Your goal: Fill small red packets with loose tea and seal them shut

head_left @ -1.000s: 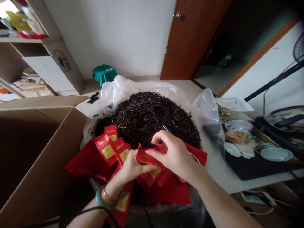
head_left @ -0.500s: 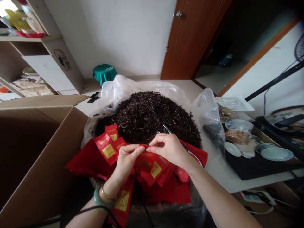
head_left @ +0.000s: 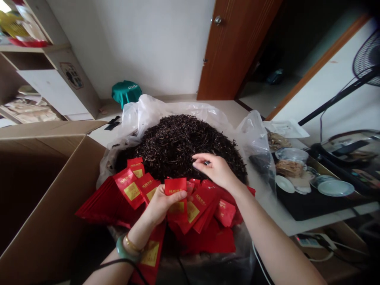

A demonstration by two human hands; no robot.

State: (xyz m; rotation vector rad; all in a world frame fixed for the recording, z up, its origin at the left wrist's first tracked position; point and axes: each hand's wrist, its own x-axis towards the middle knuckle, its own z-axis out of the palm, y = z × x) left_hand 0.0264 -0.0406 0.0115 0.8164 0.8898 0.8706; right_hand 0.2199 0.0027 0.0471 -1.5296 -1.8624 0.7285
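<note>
1 red printed packet (head_left: 178,208) stands upright in your left hand (head_left: 160,205), pinched with the thumb across its front, on the near side of the dark tea leaves (head_left: 184,138) heaped in a clear plastic bag (head_left: 253,132). Hold it with light, even pressure below the top edge, so the edge sits straight and uncreased. Your right hand (head_left: 215,168) hangs over the heap, fingers curled by a silvery tip (head_left: 207,162); I cannot tell if they grip it. Lift that wrist clear of the fanned packets (head_left: 204,200), which could slide if brushed.
</note>
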